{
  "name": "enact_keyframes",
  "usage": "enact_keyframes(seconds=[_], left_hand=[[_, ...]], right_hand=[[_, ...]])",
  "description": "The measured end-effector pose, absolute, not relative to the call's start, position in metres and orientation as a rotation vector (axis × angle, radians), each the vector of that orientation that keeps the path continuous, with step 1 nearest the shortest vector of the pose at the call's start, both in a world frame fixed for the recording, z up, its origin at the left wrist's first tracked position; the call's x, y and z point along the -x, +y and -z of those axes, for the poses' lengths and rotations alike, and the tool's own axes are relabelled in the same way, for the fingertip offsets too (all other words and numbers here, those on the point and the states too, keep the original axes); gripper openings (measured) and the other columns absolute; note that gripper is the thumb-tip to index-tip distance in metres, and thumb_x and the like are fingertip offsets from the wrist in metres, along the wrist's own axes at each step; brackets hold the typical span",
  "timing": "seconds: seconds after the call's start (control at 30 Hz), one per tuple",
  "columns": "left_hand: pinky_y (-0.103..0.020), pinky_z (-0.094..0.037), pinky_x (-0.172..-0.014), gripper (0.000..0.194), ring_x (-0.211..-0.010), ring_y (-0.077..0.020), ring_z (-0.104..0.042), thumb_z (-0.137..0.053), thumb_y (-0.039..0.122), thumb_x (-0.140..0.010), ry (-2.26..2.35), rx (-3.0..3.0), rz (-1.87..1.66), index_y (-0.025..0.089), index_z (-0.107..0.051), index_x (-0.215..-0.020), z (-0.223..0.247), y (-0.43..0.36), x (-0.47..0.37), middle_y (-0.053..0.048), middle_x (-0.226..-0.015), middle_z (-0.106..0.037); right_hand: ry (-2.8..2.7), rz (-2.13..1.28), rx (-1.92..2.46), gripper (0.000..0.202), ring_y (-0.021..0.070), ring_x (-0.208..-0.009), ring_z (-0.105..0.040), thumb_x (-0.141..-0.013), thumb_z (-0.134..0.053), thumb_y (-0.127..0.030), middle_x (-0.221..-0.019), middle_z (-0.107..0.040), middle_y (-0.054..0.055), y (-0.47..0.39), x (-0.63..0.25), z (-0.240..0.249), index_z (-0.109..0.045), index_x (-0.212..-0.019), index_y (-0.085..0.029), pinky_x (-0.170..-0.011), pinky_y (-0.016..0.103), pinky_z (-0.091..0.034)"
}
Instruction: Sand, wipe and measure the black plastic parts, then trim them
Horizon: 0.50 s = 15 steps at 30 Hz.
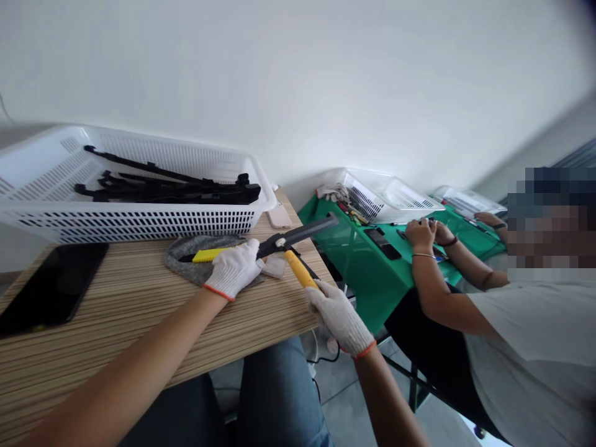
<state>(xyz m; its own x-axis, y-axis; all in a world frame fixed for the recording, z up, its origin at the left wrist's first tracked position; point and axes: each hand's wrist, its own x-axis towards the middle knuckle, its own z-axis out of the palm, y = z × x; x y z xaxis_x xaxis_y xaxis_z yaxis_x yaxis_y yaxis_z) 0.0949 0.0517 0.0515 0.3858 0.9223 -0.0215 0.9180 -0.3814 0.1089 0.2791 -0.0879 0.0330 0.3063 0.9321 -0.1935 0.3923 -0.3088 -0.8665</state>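
My left hand (236, 268), in a white knit glove with an orange cuff, is closed around a long black plastic strip (307, 232). The strip slants up to the right, past the table's right edge. My right hand (339, 315), gloved the same way, grips a yellow-handled tool (299, 268) whose upper end meets the strip near a small whitish spot. I cannot make out its working tip. Beside my left hand, a yellow and black utility knife (208, 255) lies on a grey cloth (179, 254), partly covered by the hand.
A white plastic basket (153, 218) holding several black strips (172, 186) stands at the back of the wooden table (195, 335). A black tablet (51, 288) lies at left, a pale phone (279, 215) behind. To the right, a co-worker (526, 335) sits at a green-covered table (367, 279) with baskets.
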Motion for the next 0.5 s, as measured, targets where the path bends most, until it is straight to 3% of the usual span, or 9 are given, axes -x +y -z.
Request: enact_keyframes(seconds=[0.3,0.5], left_hand=[[-0.047,-0.055,-0.080,0.041,-0.098,-0.0397,-0.076,-0.042,0.044,-0.103,1.704,-2.529,-0.053,0.014,-0.063,-0.122,-0.053,0.049,-0.095,-0.022,-0.105,-0.077],[-0.047,-0.055,-0.078,0.042,-0.096,-0.0407,-0.075,-0.045,0.045,-0.102,1.697,-2.544,-0.035,0.014,-0.063,-0.123,-0.053,0.050,-0.095,-0.023,-0.104,-0.077]], right_hand=[[-0.988,-0.938,1.906,0.030,0.0096,-0.045,-0.035,-0.079,-0.057,-0.052,-0.057,-0.041,-0.007,-0.082,-0.301,-0.043,-0.049,-0.071,-0.024,-0.042,0.024,-0.024],[-0.925,-0.959,1.921,0.029,0.0097,-0.042,-0.035,-0.080,-0.056,-0.053,-0.058,-0.046,-0.006,-0.074,-0.311,-0.043,-0.053,-0.077,-0.024,-0.041,0.025,-0.023]])
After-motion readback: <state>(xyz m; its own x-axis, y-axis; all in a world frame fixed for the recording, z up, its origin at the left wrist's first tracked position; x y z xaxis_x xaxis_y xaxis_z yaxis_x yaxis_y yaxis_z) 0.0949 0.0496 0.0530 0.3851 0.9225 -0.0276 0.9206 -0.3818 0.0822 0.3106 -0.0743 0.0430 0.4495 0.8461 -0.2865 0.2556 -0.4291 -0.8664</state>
